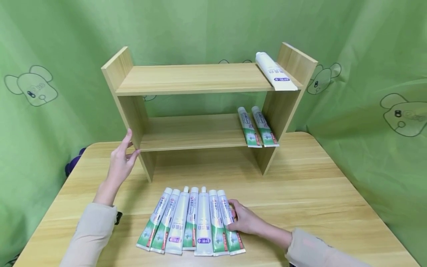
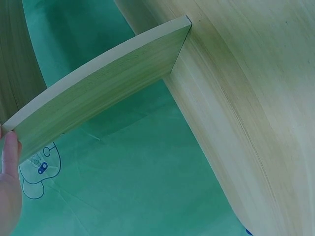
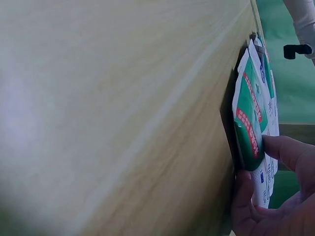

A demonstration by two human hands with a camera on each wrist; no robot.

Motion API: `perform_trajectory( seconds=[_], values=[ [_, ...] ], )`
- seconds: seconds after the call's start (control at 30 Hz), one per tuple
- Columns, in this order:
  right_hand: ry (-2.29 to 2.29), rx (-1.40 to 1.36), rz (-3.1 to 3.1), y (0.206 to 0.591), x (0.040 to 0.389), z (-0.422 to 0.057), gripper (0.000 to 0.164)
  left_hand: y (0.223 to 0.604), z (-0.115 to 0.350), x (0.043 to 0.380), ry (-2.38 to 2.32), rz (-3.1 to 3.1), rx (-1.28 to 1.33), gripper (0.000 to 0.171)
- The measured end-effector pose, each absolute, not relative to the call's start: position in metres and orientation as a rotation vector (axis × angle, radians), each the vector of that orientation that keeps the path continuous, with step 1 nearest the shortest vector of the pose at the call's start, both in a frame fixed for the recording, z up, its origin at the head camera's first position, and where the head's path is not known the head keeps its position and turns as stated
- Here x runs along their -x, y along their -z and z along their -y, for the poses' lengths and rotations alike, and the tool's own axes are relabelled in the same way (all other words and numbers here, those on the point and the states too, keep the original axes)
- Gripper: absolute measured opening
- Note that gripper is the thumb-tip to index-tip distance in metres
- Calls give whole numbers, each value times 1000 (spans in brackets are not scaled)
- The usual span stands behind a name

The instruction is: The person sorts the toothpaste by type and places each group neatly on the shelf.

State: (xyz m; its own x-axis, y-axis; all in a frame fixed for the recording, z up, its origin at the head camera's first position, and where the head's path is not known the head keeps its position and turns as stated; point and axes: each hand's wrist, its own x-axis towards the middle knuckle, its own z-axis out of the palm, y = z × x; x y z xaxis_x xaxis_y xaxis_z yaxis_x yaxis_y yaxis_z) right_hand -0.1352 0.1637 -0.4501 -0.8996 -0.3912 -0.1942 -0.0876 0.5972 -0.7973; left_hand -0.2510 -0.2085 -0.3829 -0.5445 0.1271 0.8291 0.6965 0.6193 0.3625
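Pinching the end tube (image 1: 226,212) of a row on the table (image 1: 300,185): the right hand (image 1: 247,219).
Likely light, soft and slick; best taken across its rounded middle, above the flat tail. The left hand (image 1: 119,162) grips the stiff wood-grain shelf's (image 1: 193,131) side.

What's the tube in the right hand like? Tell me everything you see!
The tube looks like shiny plastic: white toward its cap, green toward its flat end, with a red patch there. Its cap points toward the shelf. It's at the right end of the row. The right hand pinches it between thumb and fingers. I can't tell whether it's lifted off the table.
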Motion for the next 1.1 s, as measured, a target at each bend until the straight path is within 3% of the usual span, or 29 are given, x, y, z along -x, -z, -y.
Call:
perform_trajectory(
  seconds=[1.1],
  values=[
    [1216, 417, -2414, 447, 134, -168, 83, 382, 205, 249, 937, 2023, 624, 86]
  ],
)
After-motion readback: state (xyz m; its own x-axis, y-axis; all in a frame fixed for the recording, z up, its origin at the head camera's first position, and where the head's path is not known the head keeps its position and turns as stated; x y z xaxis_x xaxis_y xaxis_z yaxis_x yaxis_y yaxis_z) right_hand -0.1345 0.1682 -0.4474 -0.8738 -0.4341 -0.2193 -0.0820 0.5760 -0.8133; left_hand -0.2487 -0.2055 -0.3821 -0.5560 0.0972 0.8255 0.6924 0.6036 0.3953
